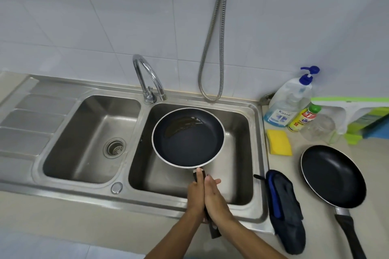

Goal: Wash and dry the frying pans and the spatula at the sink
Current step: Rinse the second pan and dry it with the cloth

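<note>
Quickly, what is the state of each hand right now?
Left hand: grips the handle of the frying pan, thumb on top.
Right hand: open, straight fingers pressed against the same handle.

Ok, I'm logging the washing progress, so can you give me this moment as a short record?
held pan: over the right basin, oily residue at its far side
left hand: grips the handle
right hand: pressed against the handle, fingers fairly straight
second pan: on the counter, right of the basin
sponge: on the counter, untouched
tap: no water visible
spatula: not in view
</note>
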The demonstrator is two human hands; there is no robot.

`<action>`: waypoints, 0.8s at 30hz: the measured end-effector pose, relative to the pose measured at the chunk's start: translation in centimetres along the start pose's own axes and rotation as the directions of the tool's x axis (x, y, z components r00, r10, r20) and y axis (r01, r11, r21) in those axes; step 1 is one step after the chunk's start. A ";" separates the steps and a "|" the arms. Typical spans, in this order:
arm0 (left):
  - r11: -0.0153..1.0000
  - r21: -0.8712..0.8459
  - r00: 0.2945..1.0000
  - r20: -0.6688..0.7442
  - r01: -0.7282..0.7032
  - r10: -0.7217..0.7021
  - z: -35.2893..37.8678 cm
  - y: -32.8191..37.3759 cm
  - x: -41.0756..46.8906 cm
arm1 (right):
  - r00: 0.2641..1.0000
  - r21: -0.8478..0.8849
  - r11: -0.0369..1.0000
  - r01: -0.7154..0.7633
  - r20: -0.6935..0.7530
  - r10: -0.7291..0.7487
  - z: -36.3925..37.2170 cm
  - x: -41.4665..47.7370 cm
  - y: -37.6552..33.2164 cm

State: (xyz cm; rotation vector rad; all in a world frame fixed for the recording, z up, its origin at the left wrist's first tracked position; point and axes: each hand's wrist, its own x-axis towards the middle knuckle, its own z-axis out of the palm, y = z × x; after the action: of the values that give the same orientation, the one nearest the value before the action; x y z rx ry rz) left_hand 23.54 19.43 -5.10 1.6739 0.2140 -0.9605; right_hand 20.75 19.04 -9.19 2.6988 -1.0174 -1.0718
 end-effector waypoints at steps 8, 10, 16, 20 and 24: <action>0.954 0.269 0.990 -0.018 -0.131 0.141 -0.3 -0.1 1.1 | 0.997 0.762 0.646 -0.037 0.071 -0.027 0.9 -1.1 3.1; 0.967 0.213 0.990 0.009 -0.138 0.139 -0.4 -0.1 1.7 | 1.000 0.912 0.410 -0.017 0.007 0.026 -2.5 -2.1 3.7; 0.999 -0.049 1.000 0.010 -0.017 0.018 -1.0 0.4 2.6 | 0.967 0.848 0.464 0.255 -0.232 -0.107 -5.5 -2.3 5.2; 1.000 -0.002 0.999 0.037 -0.014 0.014 -2.1 1.2 2.9 | 0.958 0.822 0.491 0.287 -0.251 -0.140 -5.3 -1.2 4.5; 0.998 0.055 0.998 0.062 -0.036 0.032 -3.1 1.8 3.5 | 0.947 0.810 0.490 0.321 -0.274 -0.168 -4.5 0.1 3.6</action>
State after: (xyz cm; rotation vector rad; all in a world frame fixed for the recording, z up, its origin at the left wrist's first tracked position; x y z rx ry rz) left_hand 28.36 20.36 -6.09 1.6919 0.1186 -0.9982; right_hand 21.61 15.44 -4.82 3.7280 -1.4383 -0.3277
